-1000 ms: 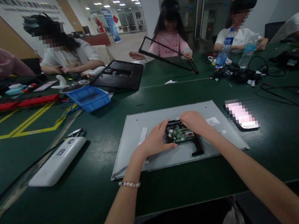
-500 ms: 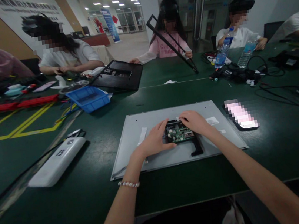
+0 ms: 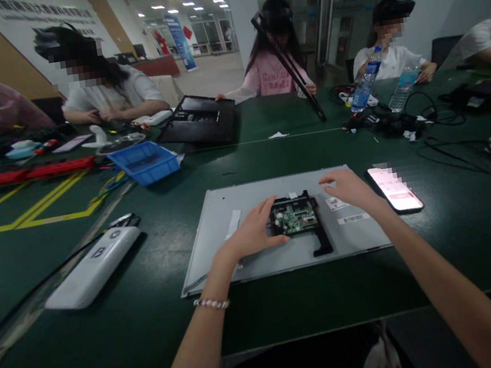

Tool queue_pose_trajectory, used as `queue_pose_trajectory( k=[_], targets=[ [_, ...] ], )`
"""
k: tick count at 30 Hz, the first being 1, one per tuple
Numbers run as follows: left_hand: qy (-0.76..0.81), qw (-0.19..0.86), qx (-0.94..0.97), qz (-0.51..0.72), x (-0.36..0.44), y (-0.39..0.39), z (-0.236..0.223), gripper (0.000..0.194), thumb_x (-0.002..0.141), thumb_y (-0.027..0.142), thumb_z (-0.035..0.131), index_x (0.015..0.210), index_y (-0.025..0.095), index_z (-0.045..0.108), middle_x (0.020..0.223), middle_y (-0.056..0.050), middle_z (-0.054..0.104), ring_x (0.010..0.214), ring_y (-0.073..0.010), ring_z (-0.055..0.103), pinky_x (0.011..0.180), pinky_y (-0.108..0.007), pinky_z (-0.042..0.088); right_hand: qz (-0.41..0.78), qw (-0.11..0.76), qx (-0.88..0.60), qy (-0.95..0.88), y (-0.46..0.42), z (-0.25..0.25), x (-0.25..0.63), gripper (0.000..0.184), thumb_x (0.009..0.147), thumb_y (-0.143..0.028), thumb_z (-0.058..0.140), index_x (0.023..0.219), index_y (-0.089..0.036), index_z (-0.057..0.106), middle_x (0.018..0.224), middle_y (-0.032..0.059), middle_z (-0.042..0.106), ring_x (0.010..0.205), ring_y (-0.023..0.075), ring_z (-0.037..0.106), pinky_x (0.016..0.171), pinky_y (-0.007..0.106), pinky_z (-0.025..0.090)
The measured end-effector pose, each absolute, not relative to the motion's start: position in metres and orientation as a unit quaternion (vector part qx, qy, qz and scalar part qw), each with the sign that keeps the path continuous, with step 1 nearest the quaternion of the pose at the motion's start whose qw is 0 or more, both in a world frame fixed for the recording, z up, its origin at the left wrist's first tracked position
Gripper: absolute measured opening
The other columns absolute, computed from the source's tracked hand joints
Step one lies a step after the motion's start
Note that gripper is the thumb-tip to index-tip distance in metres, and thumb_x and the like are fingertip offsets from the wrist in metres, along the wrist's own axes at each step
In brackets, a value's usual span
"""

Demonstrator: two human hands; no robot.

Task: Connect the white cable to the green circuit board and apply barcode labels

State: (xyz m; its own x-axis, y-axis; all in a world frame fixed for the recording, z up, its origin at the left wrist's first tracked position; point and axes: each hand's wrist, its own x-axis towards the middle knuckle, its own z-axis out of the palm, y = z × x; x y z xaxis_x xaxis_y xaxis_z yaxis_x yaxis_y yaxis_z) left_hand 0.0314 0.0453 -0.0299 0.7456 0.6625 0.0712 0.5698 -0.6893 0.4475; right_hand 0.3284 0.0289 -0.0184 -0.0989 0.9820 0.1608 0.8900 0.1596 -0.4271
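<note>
A green circuit board (image 3: 294,218) sits in a black plastic frame (image 3: 322,239) on the back of a grey metal display panel (image 3: 284,258). My left hand (image 3: 252,229) spans the frame's left end, fingers at its upper edge and thumb at its lower edge, holding it. To the right of the frame, above the panel, is my right hand (image 3: 351,188), with its fingers apart and nothing visible in them. White labels (image 3: 353,218) show on the panel under my right wrist.
A lit phone (image 3: 394,189) lies right of the panel, a white power bank (image 3: 96,268) with a cable on the left. Farther back are a blue tray (image 3: 145,165), a black cover (image 3: 202,121) and bottles (image 3: 366,83). A person (image 3: 278,77) opposite holds a black frame.
My right hand has let go of the black frame's upper edge and moved right, uncovering that corner. My left hand stays in place. The person opposite has turned the long black frame.
</note>
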Motion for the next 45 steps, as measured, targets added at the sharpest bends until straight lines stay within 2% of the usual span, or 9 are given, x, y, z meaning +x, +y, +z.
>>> queue_pose_trajectory(
  k=[8, 12, 18, 24, 30, 38, 45],
  targets=[
    [0.340, 0.210, 0.911, 0.103, 0.031, 0.044, -0.025, 0.096, 0.073, 0.057, 0.059, 0.146, 0.021, 0.009, 0.149, -0.014, 0.022, 0.133, -0.0342, 0.027, 0.107, -0.051, 0.026, 0.191, 0.194, -0.673, -0.688, 0.010, -0.047, 0.375, 0.031, 0.073, -0.025, 0.062, 0.103, -0.019, 0.068, 0.106, 0.0088, 0.066, 0.092, 0.0214, 0.062, 0.082, 0.034, 0.047],
    [0.341, 0.206, 0.912, 0.104, 0.032, 0.044, -0.025, 0.095, 0.073, 0.057, 0.059, 0.146, 0.020, 0.009, 0.148, -0.015, 0.023, 0.133, -0.0341, 0.027, 0.106, -0.051, 0.026, 0.236, 0.216, -0.663, -0.676, 0.008, -0.054, 0.375, 0.027, 0.073, -0.024, 0.061, 0.099, -0.021, 0.069, 0.094, 0.0056, 0.068, 0.083, 0.0185, 0.064, 0.075, 0.032, 0.049],
    [0.347, 0.200, 0.911, 0.096, 0.033, 0.044, -0.025, 0.096, 0.073, 0.059, 0.058, 0.145, 0.018, 0.010, 0.149, -0.016, 0.022, 0.134, -0.0330, 0.027, 0.107, -0.049, 0.027, 0.219, 0.255, -0.678, -0.654, 0.001, -0.053, 0.375, 0.024, 0.074, -0.026, 0.063, 0.096, -0.021, 0.069, 0.086, 0.0044, 0.068, 0.074, 0.0167, 0.064, 0.067, 0.029, 0.049],
    [0.342, 0.197, 0.914, 0.097, 0.033, 0.045, -0.026, 0.096, 0.073, 0.057, 0.058, 0.146, 0.018, 0.009, 0.149, -0.016, 0.021, 0.134, -0.0337, 0.026, 0.107, -0.050, 0.027, 0.223, 0.291, -0.673, -0.642, -0.001, -0.051, 0.374, 0.024, 0.075, -0.032, 0.062, 0.095, -0.022, 0.070, 0.086, 0.0048, 0.070, 0.076, 0.0173, 0.065, 0.071, 0.030, 0.049],
    [0.341, 0.199, 0.913, 0.097, 0.033, 0.045, -0.028, 0.096, 0.073, 0.058, 0.058, 0.145, 0.017, 0.011, 0.149, -0.016, 0.021, 0.134, -0.0331, 0.025, 0.108, -0.049, 0.025, 0.250, 0.285, -0.648, -0.660, -0.002, -0.051, 0.367, 0.024, 0.074, -0.034, 0.061, 0.092, -0.022, 0.071, 0.079, 0.0040, 0.070, 0.072, 0.0181, 0.064, 0.066, 0.030, 0.048],
    [0.347, 0.206, 0.910, 0.093, 0.032, 0.045, -0.028, 0.096, 0.073, 0.059, 0.057, 0.145, 0.019, 0.009, 0.150, -0.015, 0.020, 0.134, -0.0332, 0.025, 0.108, -0.050, 0.025, 0.399, 0.333, -0.580, -0.627, -0.010, -0.045, 0.343, 0.022, 0.074, -0.033, 0.062, 0.088, -0.018, 0.068, 0.084, 0.0060, 0.070, 0.072, 0.0163, 0.065, 0.068, 0.029, 0.050],
    [0.336, 0.194, 0.916, 0.098, 0.032, 0.045, -0.029, 0.094, 0.074, 0.057, 0.057, 0.146, 0.019, 0.009, 0.149, -0.015, 0.021, 0.134, -0.0333, 0.026, 0.107, -0.050, 0.026, 0.427, 0.318, -0.582, -0.615, -0.014, -0.042, 0.321, 0.023, 0.077, -0.034, 0.059, 0.090, -0.017, 0.068, 0.074, 0.0042, 0.067, 0.065, 0.0139, 0.061, 0.054, 0.023, 0.045]
  ],
)
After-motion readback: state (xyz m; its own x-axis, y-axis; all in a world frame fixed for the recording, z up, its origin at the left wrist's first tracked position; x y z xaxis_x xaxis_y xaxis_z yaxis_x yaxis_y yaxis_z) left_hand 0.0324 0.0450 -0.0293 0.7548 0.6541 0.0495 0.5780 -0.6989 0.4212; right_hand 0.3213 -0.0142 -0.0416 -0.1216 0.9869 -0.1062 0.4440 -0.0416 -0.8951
